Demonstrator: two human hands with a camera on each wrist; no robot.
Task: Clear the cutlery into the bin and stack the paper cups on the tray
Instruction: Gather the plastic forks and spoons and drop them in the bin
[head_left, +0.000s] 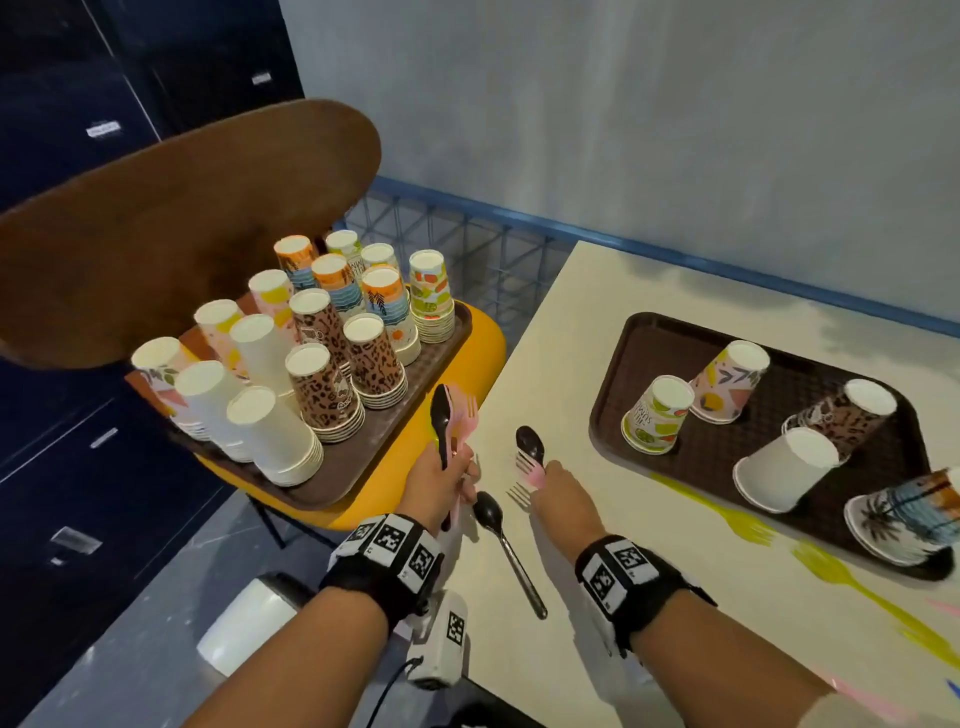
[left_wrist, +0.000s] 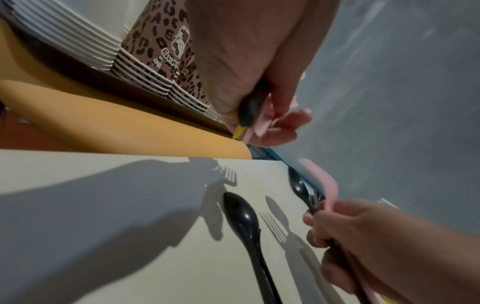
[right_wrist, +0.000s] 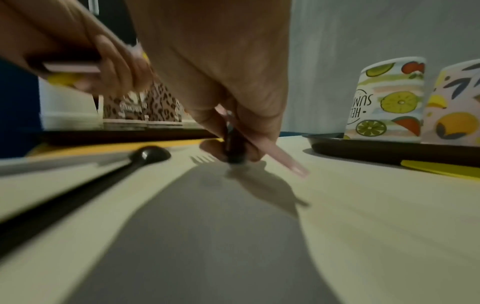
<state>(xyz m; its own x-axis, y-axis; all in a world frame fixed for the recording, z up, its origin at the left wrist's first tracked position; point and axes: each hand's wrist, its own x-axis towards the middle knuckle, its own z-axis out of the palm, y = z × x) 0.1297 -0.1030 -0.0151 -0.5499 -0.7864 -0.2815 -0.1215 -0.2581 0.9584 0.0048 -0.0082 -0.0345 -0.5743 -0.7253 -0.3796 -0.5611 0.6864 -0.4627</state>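
My left hand (head_left: 441, 483) grips a bundle of cutlery at the table's left edge: a black spoon (head_left: 440, 415) and a pink fork (head_left: 468, 409) stick up from it, and a yellow tip shows in the left wrist view. My right hand (head_left: 561, 493), just to its right, pinches another black spoon (head_left: 530, 444) and a pink fork (head_left: 532, 470) low over the table. Between the hands a third black spoon (head_left: 506, 551) lies flat. Several loose upside-down and tipped paper cups (head_left: 657, 415) sit on the brown tray (head_left: 727, 452).
Two yellow forks (head_left: 727, 514) lie by the tray's near edge, with pink cutlery (head_left: 852, 691) at the bottom right. A second tray (head_left: 363, 447) of stacked cups rests on a yellow chair (head_left: 478, 364) to the left. A white rounded object (head_left: 249, 623) stands on the floor.
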